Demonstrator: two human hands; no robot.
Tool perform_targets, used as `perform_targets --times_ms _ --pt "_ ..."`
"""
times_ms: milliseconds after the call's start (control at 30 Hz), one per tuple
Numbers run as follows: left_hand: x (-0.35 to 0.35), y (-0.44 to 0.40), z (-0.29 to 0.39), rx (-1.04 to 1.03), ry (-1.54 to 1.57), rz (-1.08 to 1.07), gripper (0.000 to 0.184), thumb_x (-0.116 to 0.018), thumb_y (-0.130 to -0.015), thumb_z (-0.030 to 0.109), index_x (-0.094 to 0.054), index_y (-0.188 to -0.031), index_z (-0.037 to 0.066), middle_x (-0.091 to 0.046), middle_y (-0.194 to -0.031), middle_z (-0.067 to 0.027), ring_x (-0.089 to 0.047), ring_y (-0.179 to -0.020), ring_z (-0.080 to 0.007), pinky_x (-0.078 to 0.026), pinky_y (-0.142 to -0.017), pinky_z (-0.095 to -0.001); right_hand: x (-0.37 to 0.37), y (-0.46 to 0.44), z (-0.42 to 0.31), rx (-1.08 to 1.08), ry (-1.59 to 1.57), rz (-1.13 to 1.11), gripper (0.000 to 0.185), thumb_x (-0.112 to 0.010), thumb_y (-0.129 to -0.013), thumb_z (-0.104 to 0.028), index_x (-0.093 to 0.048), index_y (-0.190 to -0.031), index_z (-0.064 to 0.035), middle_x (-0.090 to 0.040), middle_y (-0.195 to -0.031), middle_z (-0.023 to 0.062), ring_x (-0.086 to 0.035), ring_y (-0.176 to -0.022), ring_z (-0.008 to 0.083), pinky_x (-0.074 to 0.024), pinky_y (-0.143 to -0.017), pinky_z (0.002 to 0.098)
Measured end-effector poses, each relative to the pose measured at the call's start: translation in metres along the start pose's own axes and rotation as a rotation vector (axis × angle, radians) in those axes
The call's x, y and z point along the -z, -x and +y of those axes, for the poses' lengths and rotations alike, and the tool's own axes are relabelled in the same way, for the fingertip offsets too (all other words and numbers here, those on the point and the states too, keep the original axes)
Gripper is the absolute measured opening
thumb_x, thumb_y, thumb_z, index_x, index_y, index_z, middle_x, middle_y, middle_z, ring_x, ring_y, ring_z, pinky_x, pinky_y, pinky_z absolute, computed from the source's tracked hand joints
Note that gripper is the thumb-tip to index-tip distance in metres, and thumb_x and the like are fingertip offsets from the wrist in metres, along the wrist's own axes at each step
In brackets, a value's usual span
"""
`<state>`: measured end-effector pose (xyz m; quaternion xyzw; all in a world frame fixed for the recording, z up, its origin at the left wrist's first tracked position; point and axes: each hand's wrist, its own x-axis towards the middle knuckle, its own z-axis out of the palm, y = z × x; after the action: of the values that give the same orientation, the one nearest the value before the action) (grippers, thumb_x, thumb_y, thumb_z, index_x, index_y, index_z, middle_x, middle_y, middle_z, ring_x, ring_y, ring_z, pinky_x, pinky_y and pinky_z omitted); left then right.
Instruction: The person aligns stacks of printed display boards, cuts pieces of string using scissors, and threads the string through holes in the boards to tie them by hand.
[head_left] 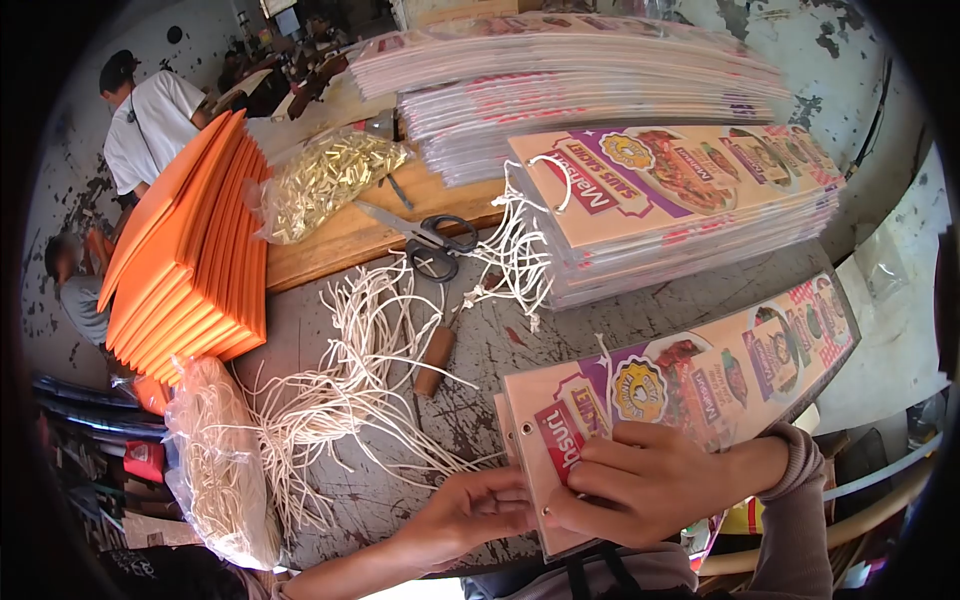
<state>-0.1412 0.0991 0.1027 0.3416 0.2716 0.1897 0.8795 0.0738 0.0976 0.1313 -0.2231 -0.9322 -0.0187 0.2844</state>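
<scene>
A printed card point(730, 370) in a clear sleeve lies at the table's front right, with metal eyelets along its left end and a short white string at its upper edge. My right hand point(640, 485) rests on its lower left part, fingers curled at the eyelet edge. At the card's lower left edge is my left hand point(470, 515), its fingertips partly hidden under the edge; whether it pinches a string cannot be made out. Loose white strings point(350, 390) spread over the table to the left, beside a brown wooden piece point(435, 362).
Scissors point(430, 240) and a bag of brass pieces point(330, 180) lie behind the strings. Stacked printed cards point(690, 220) stand behind, with strings on the nearest stack. Orange folded sheets point(185, 260) and a bag of strings point(220, 460) are left. Two people are in the background.
</scene>
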Motion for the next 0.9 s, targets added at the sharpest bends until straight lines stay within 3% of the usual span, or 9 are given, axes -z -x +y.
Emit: perform_targets --times_ms 267,333,400,433,467,567,667,733,900 --pt "0.0 -0.003 -0.009 -0.08 0.016 0.067 0.017 -0.051 -0.085 -0.001 -0.05 -0.102 -0.002 -0.058 -0.104 -0.011 -0.057 -0.096 -0.0141 -0.046 -0.086 -0.0283 0.005 -0.01 0.0 -0.008 0.025 -0.012 0.018 -0.061 -0.073 -0.026 -0.05 -0.073 -0.0119 -0.044 -0.063 -0.0005 -0.05 -0.061 0.0123 -0.0393 -0.05 0.0257" --pt "-0.001 -0.003 -0.01 -0.081 0.023 0.132 0.013 -0.051 -0.086 0.001 -0.048 -0.099 0.0 -0.058 -0.102 -0.0107 -0.058 -0.092 -0.0148 -0.047 -0.085 -0.0291 0.012 -0.008 0.004 -0.118 -0.09 -0.129 0.022 -0.06 -0.077 -0.029 -0.049 -0.073 -0.0105 -0.049 -0.061 0.0019 -0.052 -0.059 0.0164 -0.0419 -0.051 0.029" --pt "0.006 -0.006 -0.016 -0.181 0.299 0.1 0.012 -0.048 -0.088 0.005 -0.044 -0.099 0.001 -0.057 -0.104 -0.0137 -0.059 -0.094 -0.0203 -0.047 -0.087 -0.0323 0.027 -0.003 0.014 -0.177 -0.108 -0.269 0.024 -0.06 -0.078 -0.029 -0.049 -0.072 -0.0087 -0.051 -0.061 0.0029 -0.053 -0.059 0.0193 -0.0424 -0.052 0.0304" --pt "0.002 -0.007 -0.014 -0.227 0.29 0.11 0.009 -0.044 -0.09 0.009 -0.041 -0.097 0.004 -0.058 -0.102 -0.0173 -0.06 -0.096 -0.0272 -0.049 -0.086 -0.038 0.036 0.0 0.022 -0.238 -0.134 -0.413 0.027 -0.06 -0.08 -0.03 -0.048 -0.072 -0.0068 -0.054 -0.061 0.0039 -0.054 -0.058 0.0221 -0.043 -0.052 0.0318" --pt "0.002 -0.006 -0.014 -0.23 0.289 0.105 0.009 -0.044 -0.09 0.009 -0.041 -0.097 0.004 -0.058 -0.102 -0.0173 -0.06 -0.096 -0.0272 -0.049 -0.086 -0.038 0.046 0.004 0.031 -0.239 -0.128 -0.414 0.027 -0.06 -0.08 -0.03 -0.048 -0.072 -0.0068 -0.054 -0.061 0.0039 -0.054 -0.058 0.0221 -0.043 -0.052 0.0318" --pt "0.002 -0.005 -0.016 -0.317 0.373 0.091 0.009 -0.04 -0.091 0.012 -0.04 -0.097 0.005 -0.059 -0.098 -0.0203 -0.061 -0.095 -0.0322 -0.051 -0.083 -0.0423 0.077 0.022 0.059 -0.278 -0.284 -0.604 0.023 -0.063 -0.079 -0.025 -0.053 -0.075 -0.0047 -0.056 -0.067 0.0046 -0.053 -0.06 0.0254 -0.0415 -0.061 0.0339" --pt "0.0 -0.007 -0.019 -0.301 0.382 0.146 0.011 -0.036 -0.092 0.014 -0.039 -0.099 0.006 -0.06 -0.094 -0.021 -0.062 -0.088 -0.0335 -0.052 -0.08 -0.0436 0.1 0.038 0.073 -0.472 -0.597 -0.561 0.025 -0.058 -0.085 -0.025 -0.054 -0.076 -0.0019 -0.059 -0.072 0.0077 -0.055 -0.064 0.024 -0.0413 -0.063 0.0328" --pt "0.003 -0.009 -0.02 -0.335 0.348 0.161 0.011 -0.035 -0.092 0.014 -0.037 -0.1 0.006 -0.06 -0.094 -0.0212 -0.062 -0.088 -0.0332 -0.052 -0.08 -0.043 0.11 0.043 0.073 -0.623 -0.806 -0.318 0.026 -0.052 -0.088 -0.022 -0.055 -0.076 0.0013 -0.058 -0.079 0.0114 -0.054 -0.08 0.0199 -0.0404 -0.073 0.0329" --pt "0.005 -0.011 -0.022 -0.352 0.332 0.162 0.013 -0.033 -0.092 0.014 -0.036 -0.101 0.006 -0.06 -0.094 -0.0211 -0.063 -0.085 -0.0319 -0.052 -0.078 -0.0416 0.119 0.056 0.085 -0.582 -0.847 -0.006 0.036 -0.053 -0.087 -0.028 -0.053 -0.062 -0.0014 -0.058 -0.085 0.0133 -0.052 -0.084 0.0192 -0.0394 -0.076 0.0314"
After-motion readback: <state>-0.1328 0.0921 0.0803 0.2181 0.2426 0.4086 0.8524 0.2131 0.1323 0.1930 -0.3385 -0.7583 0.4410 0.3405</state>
